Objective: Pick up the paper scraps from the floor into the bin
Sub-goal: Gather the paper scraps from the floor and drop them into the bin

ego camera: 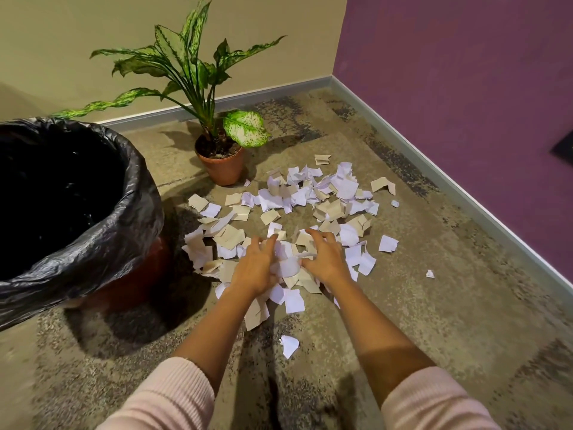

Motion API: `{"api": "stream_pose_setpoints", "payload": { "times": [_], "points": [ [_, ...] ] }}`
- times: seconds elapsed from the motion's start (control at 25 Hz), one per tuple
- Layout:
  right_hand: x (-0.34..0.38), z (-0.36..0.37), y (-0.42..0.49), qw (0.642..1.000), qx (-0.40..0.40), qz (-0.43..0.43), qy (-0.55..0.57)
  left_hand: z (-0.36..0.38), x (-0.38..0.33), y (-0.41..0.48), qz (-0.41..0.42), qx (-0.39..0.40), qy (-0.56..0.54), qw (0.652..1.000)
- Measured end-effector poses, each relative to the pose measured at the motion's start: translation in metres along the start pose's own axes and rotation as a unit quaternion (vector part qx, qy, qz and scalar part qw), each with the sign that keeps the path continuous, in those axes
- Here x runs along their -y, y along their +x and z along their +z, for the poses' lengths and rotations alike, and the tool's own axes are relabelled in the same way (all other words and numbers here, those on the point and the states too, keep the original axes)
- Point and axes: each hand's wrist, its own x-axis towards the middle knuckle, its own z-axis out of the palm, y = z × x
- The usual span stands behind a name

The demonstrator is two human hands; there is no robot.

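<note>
Several white and beige paper scraps (pixel 313 200) lie scattered over the carpet in the middle of the view. My left hand (pixel 255 268) and my right hand (pixel 324 259) are both down on the near part of the pile, fingers curled round a bunch of scraps (pixel 288 262) squeezed between them. The bin (pixel 133 193), lined with a black plastic bag, stands at the left, close to the pile's left edge; its inside looks dark.
A potted plant (pixel 221 164) in a terracotta pot stands behind the pile, near the beige wall. A purple wall with a grey skirting board (pixel 434 169) runs along the right. Single scraps lie apart at the front (pixel 290 346) and right (pixel 430 274).
</note>
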Motion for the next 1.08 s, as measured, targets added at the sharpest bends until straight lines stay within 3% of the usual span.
{"api": "stream_pose_setpoints", "payload": {
  "times": [0.2,0.44,0.72,1.08],
  "points": [
    [-0.012,-0.004,0.012,0.987,0.081,-0.006,-0.142,0.004,0.010,0.012,-0.009,0.056,0.102,0.993],
    [-0.018,0.007,0.023,0.967,0.194,0.056,-0.158,0.010,0.014,0.025,-0.003,0.090,0.112,0.990],
    [-0.007,0.019,0.029,0.962,0.180,-0.002,-0.207,0.013,0.008,0.042,0.040,0.112,0.114,0.986],
    [-0.007,0.033,0.016,0.990,0.062,-0.027,-0.120,0.018,0.004,0.029,0.034,0.058,0.019,0.998]
  ]
}}
